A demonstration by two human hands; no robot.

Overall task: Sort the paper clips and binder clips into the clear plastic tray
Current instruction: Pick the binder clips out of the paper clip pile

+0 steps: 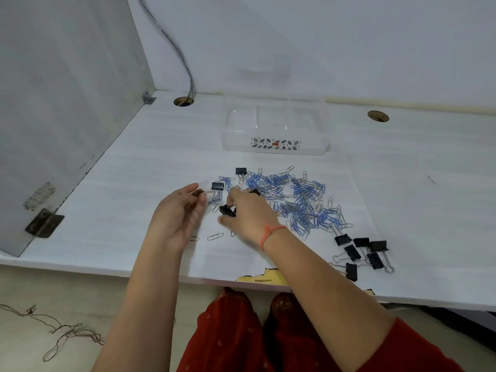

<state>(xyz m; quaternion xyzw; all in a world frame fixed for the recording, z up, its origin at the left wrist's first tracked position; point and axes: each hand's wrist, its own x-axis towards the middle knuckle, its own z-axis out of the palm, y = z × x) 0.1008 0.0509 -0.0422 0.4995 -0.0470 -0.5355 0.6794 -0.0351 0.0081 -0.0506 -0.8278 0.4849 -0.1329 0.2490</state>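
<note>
A heap of blue and silver paper clips (298, 200) lies spread on the white desk. My right hand (248, 214) reaches into its left edge and is closed on black binder clips (227, 210). My left hand (179, 213) hovers just left of the heap, palm turned in, pinching a silver paper clip (200, 193) at its fingertips. Two black binder clips (217, 186) stand at the heap's far left. A group of several black binder clips (361, 253) lies at the near right. The clear plastic tray (273, 130), with dividers and a floral label, sits behind the heap.
Loose silver paper clips (215, 236) lie near my wrists. The desk's front edge is chipped (264, 277). A side panel (53, 116) walls the left. Two cable holes (183, 101) sit at the back, a cable running up from the left one. Thread lies on the floor (61, 331).
</note>
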